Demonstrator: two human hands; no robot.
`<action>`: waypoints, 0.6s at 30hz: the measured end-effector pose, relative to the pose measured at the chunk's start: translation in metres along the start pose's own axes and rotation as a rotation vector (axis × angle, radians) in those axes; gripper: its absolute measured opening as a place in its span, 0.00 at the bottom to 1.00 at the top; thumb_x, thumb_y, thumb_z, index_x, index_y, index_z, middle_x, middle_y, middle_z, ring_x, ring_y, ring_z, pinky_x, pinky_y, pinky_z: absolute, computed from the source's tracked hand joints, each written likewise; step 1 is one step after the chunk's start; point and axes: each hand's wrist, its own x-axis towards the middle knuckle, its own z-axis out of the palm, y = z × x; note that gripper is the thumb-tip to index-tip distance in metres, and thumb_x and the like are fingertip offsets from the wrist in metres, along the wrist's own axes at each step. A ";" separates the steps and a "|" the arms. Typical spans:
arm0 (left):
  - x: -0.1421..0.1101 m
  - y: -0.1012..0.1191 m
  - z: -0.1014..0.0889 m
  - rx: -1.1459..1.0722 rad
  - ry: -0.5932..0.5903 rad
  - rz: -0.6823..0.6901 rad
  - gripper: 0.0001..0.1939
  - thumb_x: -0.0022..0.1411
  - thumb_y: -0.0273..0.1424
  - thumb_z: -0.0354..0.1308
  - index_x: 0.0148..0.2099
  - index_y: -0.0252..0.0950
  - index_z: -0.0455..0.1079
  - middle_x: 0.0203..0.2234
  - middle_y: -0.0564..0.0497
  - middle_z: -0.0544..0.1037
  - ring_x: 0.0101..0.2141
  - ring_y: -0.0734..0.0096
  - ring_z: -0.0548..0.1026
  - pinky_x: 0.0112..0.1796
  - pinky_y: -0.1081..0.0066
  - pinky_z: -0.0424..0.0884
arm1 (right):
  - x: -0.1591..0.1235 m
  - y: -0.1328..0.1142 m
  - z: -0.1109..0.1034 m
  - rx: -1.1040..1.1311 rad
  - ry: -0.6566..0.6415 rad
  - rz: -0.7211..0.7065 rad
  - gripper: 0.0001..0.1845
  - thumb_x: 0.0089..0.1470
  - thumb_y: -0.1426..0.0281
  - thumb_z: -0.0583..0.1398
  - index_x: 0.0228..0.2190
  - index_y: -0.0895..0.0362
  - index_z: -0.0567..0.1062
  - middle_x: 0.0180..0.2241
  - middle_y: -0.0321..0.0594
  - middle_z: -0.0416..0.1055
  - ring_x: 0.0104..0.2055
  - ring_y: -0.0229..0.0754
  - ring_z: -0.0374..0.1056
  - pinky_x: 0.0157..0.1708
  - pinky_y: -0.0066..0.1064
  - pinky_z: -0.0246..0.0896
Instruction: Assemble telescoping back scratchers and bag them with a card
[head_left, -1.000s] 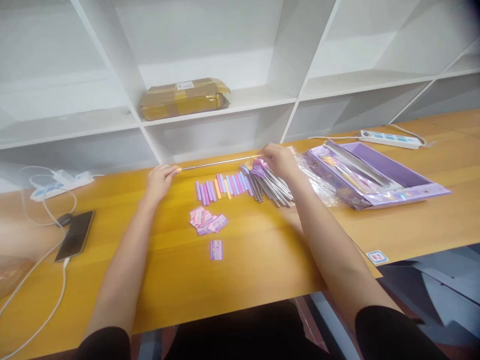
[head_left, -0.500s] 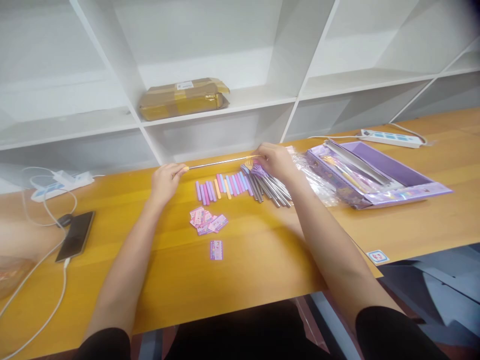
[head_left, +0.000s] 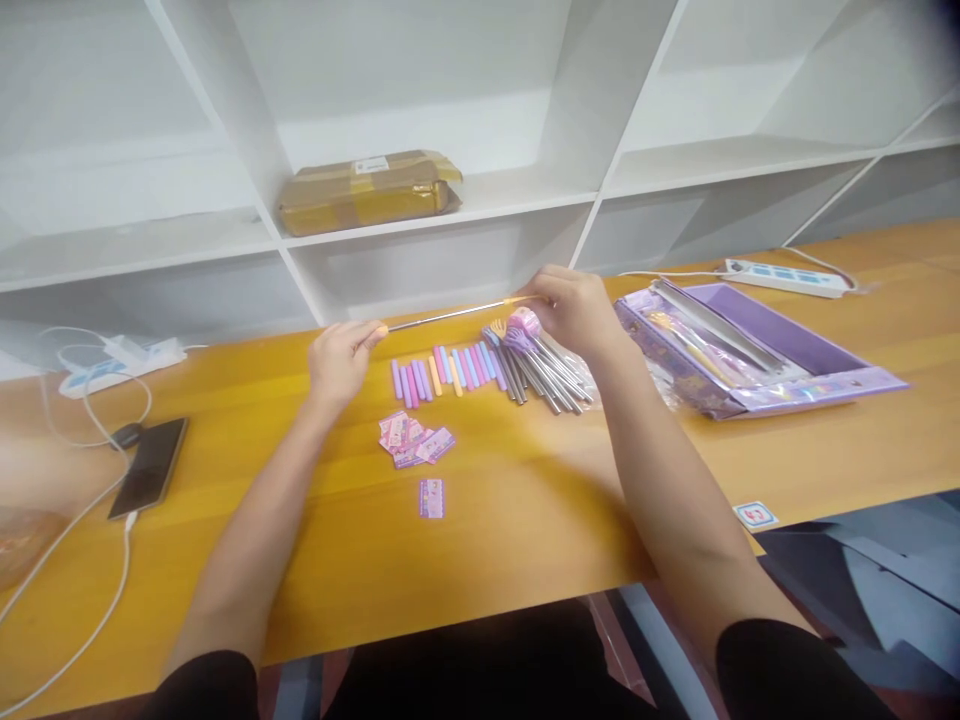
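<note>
A telescopic back scratcher (head_left: 450,315) with a thin metal rod and orange ends stretches between my hands above the table. My left hand (head_left: 341,365) is closed on its left end, where a bit of orange shows. My right hand (head_left: 576,308) pinches the orange right end, and the fingers hide the tip. Below the rod lies a row of coloured handle tubes (head_left: 446,370) in purple, pink, blue and orange. Beside them metal rods (head_left: 553,380) are heaped, with small hand-shaped heads (head_left: 517,335) at their upper ends. Small pink cards (head_left: 412,440) lie nearer me, one apart from the pile.
An open purple box (head_left: 810,385) with packaged pieces stands at right, by clear plastic wrapping (head_left: 660,385). Power strips (head_left: 784,278) lie on both sides. A phone (head_left: 150,468) with a white cable is at left. A taped parcel (head_left: 371,192) sits on the shelf.
My right hand has moved up and to the right, lifting that end of the back scratcher. My left hand has shifted slightly right. More of the rod shows between them.
</note>
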 end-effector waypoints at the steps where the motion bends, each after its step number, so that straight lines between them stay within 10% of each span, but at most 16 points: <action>1: 0.001 0.000 -0.004 -0.002 0.017 0.011 0.19 0.79 0.43 0.54 0.49 0.44 0.85 0.38 0.48 0.86 0.39 0.60 0.80 0.43 0.64 0.69 | 0.001 -0.002 -0.004 -0.001 0.006 -0.002 0.10 0.67 0.72 0.61 0.38 0.54 0.84 0.37 0.42 0.81 0.40 0.47 0.77 0.39 0.35 0.65; 6: 0.005 0.011 -0.022 0.039 0.065 0.023 0.18 0.78 0.45 0.56 0.47 0.44 0.85 0.36 0.50 0.86 0.37 0.61 0.78 0.40 0.65 0.68 | 0.007 -0.023 -0.011 0.040 -0.007 -0.014 0.11 0.68 0.72 0.59 0.38 0.54 0.83 0.39 0.42 0.80 0.40 0.46 0.75 0.38 0.34 0.62; 12: -0.009 0.046 -0.003 0.086 -0.046 0.022 0.19 0.80 0.44 0.52 0.49 0.46 0.84 0.38 0.50 0.86 0.37 0.61 0.77 0.38 0.63 0.65 | 0.003 -0.064 0.036 -0.027 -0.216 -0.027 0.13 0.71 0.75 0.55 0.42 0.55 0.81 0.41 0.42 0.80 0.36 0.43 0.70 0.34 0.33 0.51; 18: -0.005 0.025 0.016 0.115 -0.267 -0.057 0.20 0.80 0.44 0.51 0.52 0.46 0.84 0.45 0.49 0.88 0.45 0.55 0.80 0.44 0.62 0.69 | -0.004 -0.057 0.066 0.005 -0.365 0.034 0.11 0.74 0.66 0.58 0.42 0.54 0.80 0.43 0.44 0.80 0.42 0.45 0.72 0.33 0.34 0.48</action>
